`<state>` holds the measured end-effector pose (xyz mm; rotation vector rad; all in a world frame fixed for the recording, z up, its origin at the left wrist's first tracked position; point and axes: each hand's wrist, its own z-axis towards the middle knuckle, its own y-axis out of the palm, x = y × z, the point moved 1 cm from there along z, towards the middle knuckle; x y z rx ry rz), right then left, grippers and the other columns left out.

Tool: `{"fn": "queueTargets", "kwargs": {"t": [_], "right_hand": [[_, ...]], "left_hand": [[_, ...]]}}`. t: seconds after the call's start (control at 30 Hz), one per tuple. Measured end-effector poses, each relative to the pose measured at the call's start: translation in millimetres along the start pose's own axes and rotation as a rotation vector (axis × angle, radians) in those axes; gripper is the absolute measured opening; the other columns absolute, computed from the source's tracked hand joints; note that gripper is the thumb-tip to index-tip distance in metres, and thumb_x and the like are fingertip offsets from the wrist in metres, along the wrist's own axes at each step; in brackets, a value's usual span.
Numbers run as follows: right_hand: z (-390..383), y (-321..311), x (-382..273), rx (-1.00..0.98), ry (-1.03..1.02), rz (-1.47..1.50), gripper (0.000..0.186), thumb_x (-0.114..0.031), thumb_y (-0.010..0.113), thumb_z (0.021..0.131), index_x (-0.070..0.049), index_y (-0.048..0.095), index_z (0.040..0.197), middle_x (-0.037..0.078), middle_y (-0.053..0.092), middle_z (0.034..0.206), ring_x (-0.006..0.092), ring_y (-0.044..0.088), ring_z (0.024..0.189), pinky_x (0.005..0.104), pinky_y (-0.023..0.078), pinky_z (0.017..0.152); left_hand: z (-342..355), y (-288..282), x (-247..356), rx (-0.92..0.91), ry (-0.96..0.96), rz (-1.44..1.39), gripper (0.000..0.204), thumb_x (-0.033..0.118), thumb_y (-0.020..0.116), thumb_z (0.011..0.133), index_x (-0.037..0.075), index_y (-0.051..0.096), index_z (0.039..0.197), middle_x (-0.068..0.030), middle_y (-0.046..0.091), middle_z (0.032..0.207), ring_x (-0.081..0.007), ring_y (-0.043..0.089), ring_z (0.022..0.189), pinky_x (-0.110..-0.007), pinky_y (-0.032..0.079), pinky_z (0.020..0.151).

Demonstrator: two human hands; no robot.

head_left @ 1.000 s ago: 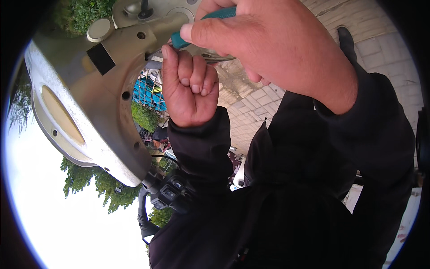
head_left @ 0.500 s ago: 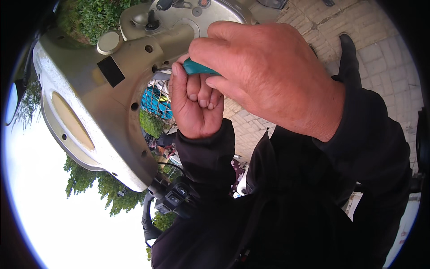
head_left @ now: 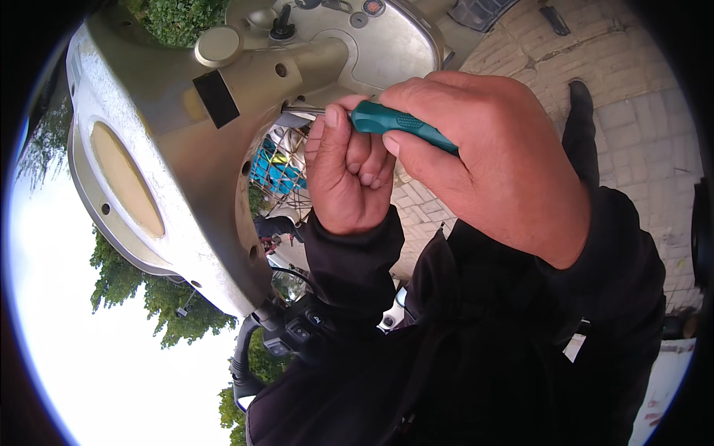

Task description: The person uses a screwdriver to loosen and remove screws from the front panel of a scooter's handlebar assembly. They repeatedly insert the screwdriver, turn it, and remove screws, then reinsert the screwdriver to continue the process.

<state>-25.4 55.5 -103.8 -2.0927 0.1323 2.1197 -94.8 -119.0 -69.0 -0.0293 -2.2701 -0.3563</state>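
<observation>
My right hand is closed round the green handle of a screwdriver, which lies nearly level and points left. Just ahead of the handle, the thumb and forefinger of my left hand pinch its metal shaft, the other fingers curled in. The shaft reaches the inner edge of a beige scooter panel; its tip is at or in a recess there, and I cannot make out a screw. Several round holes run along the panel, and a black rectangle sits on it.
A key stands in the scooter's lock at the top. Below the panel are handlebar switches and a brake lever. A wire basket with blue things shows behind my left hand. Paving lies to the right.
Both hands and the screwdriver have shifted right and slightly down in the view, as has the scooter's upper part. More of the green handle shows now. The grip looks the same.
</observation>
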Motion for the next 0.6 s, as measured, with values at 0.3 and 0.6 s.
{"fn": "queueTargets", "kwargs": {"t": [0.3, 0.6], "right_hand": [[-4, 10, 11, 0.1, -0.009, 0.053, 0.022, -0.008, 0.073, 0.085, -0.002, 0.072, 0.107, 0.015, 0.065, 0.083, 0.0351, 0.064, 0.075, 0.0416, 0.05, 0.065], [-9, -10, 16, 0.059, 0.074, 0.16, 0.019, -0.004, 0.073, 0.086, 0.0, 0.074, 0.105, 0.015, 0.072, 0.089, 0.0241, 0.07, 0.075, 0.0363, 0.051, 0.064]], "left_hand": [[4, -3, -3, -0.025, 0.023, 0.008, 0.035, 0.027, 0.044, 0.113, -0.001, 0.063, 0.118, 0.0056, 0.036, 0.059, -0.0054, 0.033, 0.047, -0.021, 0.03, 0.043], [4, -6, -1, -0.041, 0.043, 0.029, 0.037, 0.031, 0.044, 0.114, 0.0, 0.061, 0.122, 0.0056, 0.033, 0.06, -0.0056, 0.032, 0.048, -0.022, 0.031, 0.043]]}}
